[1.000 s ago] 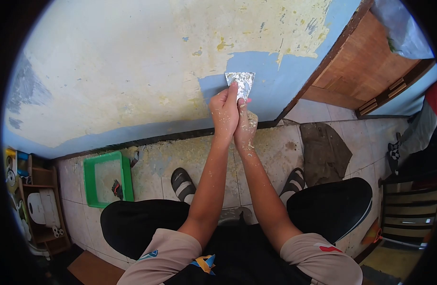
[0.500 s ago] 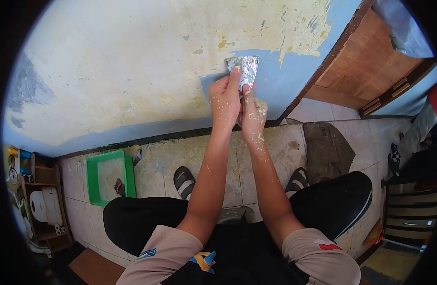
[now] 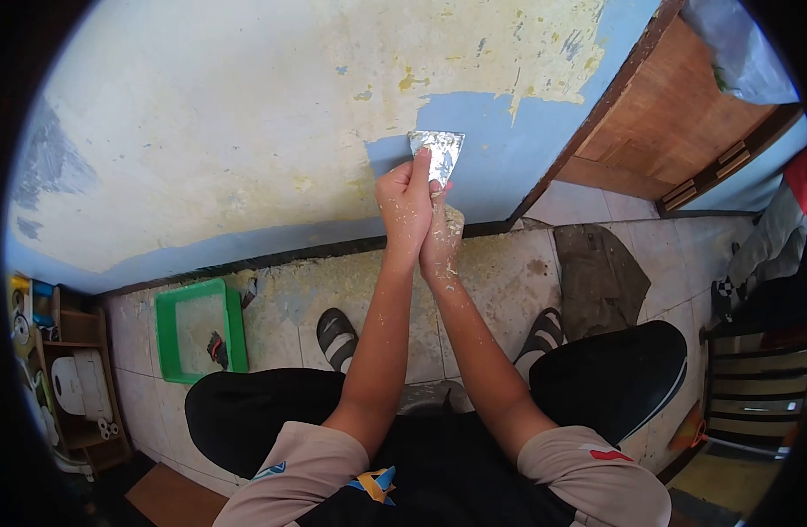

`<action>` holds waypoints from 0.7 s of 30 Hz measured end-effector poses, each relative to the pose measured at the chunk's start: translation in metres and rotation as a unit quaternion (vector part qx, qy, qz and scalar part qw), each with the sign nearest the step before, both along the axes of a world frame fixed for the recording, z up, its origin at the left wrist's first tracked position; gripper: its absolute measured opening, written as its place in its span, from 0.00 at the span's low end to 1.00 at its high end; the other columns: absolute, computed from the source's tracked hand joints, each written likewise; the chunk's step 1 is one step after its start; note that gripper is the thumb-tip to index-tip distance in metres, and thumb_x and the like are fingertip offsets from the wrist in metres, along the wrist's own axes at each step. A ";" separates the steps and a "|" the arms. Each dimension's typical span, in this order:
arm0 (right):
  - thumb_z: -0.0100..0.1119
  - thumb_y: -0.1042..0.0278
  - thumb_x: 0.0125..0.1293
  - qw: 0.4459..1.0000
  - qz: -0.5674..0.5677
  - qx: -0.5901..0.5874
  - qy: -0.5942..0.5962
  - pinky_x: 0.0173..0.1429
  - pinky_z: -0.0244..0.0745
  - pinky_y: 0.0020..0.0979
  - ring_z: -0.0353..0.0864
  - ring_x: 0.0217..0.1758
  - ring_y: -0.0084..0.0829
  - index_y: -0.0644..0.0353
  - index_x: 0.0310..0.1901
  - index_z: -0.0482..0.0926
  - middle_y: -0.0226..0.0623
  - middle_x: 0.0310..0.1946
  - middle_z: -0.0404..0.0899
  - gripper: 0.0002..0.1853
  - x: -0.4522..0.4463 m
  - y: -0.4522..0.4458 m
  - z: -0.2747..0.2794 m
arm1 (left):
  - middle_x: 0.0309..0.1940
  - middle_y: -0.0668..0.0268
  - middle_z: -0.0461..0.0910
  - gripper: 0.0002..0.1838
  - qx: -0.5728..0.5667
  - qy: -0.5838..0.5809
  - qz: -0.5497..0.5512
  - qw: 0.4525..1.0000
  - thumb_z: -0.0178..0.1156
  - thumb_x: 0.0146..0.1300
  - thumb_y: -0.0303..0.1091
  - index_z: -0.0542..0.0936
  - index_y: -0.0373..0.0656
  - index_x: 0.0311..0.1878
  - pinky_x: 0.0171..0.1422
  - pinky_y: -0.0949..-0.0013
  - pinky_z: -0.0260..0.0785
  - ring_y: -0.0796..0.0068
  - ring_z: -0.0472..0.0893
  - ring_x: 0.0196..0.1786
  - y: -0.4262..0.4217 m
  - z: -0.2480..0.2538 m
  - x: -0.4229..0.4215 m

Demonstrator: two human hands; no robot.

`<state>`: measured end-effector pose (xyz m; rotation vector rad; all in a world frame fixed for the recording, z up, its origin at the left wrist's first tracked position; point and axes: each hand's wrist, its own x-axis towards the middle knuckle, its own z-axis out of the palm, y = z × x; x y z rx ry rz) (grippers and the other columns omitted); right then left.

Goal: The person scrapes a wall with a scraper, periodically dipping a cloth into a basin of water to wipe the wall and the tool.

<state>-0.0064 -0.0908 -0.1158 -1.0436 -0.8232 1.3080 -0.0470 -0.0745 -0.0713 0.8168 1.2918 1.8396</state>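
Observation:
Both my hands grip one putty knife, its wide metal blade flecked with paint and tilted up toward the wall. My left hand wraps the tool from the left, with its thumb laid along the blade. Just below and to the right, my right hand closes round the handle, which the fingers hide. Pale flakes cling to both hands and forearms. Around the blade the wall shows blue paint, while cream patches spread above and to the left. Whether the blade's edge touches the wall I cannot tell.
A green tray with a dark-and-red tool stands on the tiled floor at left. Paint scrapings lie along the wall's foot. A brown cloth lies right of my feet. Shelves stand far left, a wooden panel upper right.
Both hands and the putty knife have moved down and slightly left along the wall. The blade sits lower within the blue area. The camera view has shifted slightly.

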 end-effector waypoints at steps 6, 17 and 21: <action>0.55 0.48 0.79 0.999 0.021 -0.022 -0.023 0.40 0.74 0.27 0.79 0.37 0.18 0.66 0.41 0.85 0.30 0.35 0.85 0.24 0.008 -0.005 -0.006 | 0.27 0.63 0.85 0.23 -0.006 0.023 -0.006 1.000 0.57 0.78 0.45 0.86 0.31 0.38 0.30 0.74 0.73 0.75 0.85 0.27 0.000 -0.002 0.003; 0.58 0.48 0.78 0.999 0.013 -0.028 -0.036 0.36 0.72 0.29 0.78 0.32 0.18 0.66 0.34 0.85 0.28 0.28 0.82 0.25 0.009 -0.004 0.001 | 0.27 0.62 0.85 0.23 -0.026 0.018 -0.015 0.999 0.55 0.79 0.45 0.85 0.31 0.39 0.29 0.73 0.74 0.73 0.86 0.28 -0.001 0.000 0.001; 0.60 0.47 0.76 0.999 0.015 -0.037 0.020 0.24 0.60 0.26 0.69 0.22 0.16 0.58 0.26 0.80 0.23 0.21 0.76 0.24 0.014 -0.006 0.007 | 0.27 0.62 0.85 0.23 -0.035 -0.012 -0.044 0.998 0.55 0.79 0.45 0.85 0.31 0.38 0.29 0.72 0.74 0.73 0.86 0.28 0.000 0.002 -0.003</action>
